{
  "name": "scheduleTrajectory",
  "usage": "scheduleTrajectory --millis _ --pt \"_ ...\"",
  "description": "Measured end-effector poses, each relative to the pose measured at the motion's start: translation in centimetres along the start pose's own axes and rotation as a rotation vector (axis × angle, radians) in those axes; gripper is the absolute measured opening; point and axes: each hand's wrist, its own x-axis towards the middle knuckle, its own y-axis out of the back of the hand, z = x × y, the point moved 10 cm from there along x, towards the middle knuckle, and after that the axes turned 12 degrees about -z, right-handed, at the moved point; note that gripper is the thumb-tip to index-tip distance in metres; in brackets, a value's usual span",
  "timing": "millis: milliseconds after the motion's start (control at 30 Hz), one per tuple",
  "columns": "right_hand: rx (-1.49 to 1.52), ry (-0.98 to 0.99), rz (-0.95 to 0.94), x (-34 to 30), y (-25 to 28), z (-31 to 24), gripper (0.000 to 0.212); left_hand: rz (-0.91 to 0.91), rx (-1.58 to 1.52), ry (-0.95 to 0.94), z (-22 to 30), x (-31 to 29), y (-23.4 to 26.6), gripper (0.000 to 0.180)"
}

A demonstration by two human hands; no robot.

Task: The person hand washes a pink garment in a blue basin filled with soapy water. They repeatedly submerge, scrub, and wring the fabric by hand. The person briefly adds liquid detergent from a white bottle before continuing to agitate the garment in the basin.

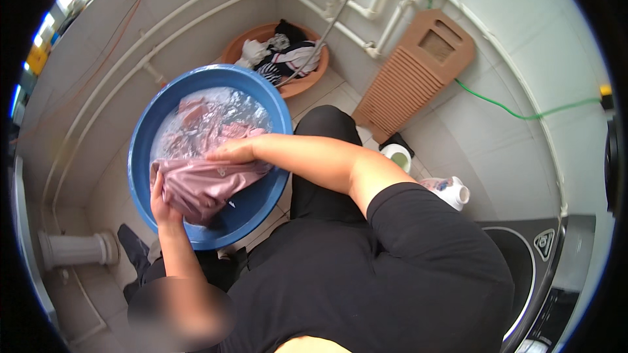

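A wet dusty-pink garment (203, 189) is bunched over the near side of a blue plastic basin (139, 157), partly raised out of the water. At its left edge, my left hand (165, 204) is closed on the fabric, thumb uppermost. My right hand (232, 150) reaches across from the right and grips the garment's upper edge; its fingertips are partly hidden in the cloth. Beyond the hands, more pink cloth (193, 114) lies in the soapy, bubbly water (226, 104) that fills the far part of the basin.
An orange-brown basin (317, 80) of dark and white clothes (281, 55) stands behind. A brown washboard (412, 78) leans on the right wall near a green hose (504, 112). A white bottle (451, 191) and white tub (397, 157) stand right of my knee. White pipes run along the walls.
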Motion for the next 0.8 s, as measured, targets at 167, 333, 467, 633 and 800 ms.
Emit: scheduleTrajectory --millis 167,333,467,633,800 --pt "-0.022 -0.07 -0.002 3.2 3.1 -0.9 0.053 0.456 -0.083 0.096 -2.8 3.0 11.1 0.027" --pt "0.097 -0.333 0.624 4.1 10.5 7.2 0.029 0.152 1.084 -0.422 -1.4 6.9 -2.0 0.054" --pt "-0.608 -0.16 0.575 4.9 9.0 5.0 0.036 0.202 1.759 -0.085 -7.0 8.3 1.2 0.044" --pt "-0.283 -0.423 0.311 6.9 8.9 13.1 0.044 0.317 1.809 0.22 -5.3 9.4 4.3 0.05" --pt "-0.265 -0.805 0.242 6.3 11.4 18.6 0.057 0.529 1.619 0.258 -2.8 7.7 9.4 0.037"
